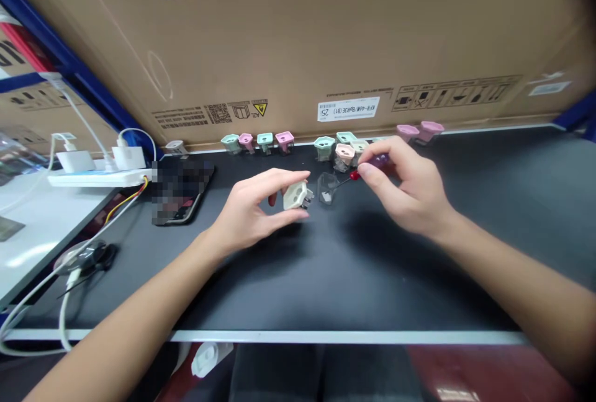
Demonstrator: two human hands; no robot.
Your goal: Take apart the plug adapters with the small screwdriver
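Note:
My left hand (246, 209) pinches a cream plug adapter (297, 196) between thumb and fingers, its metal pins showing on the right side. My right hand (395, 185) grips a small screwdriver (354, 175) with a purple handle, a red collar and a thin shaft. Its tip points left, close to a clear plastic shell (327, 188) standing on the black mat. Behind these stands a row of several mint, pink and cream adapters (284, 142), and a pink adapter (344, 155) sits just left of my right hand.
A large printed cardboard box (298, 36) stands along the back of the black-topped bench (326, 278). To the left lie a phone with a blurred screen (179, 191) and a white power strip (97, 178) with plugged-in chargers and cables. A white table (41, 222) adjoins the bench.

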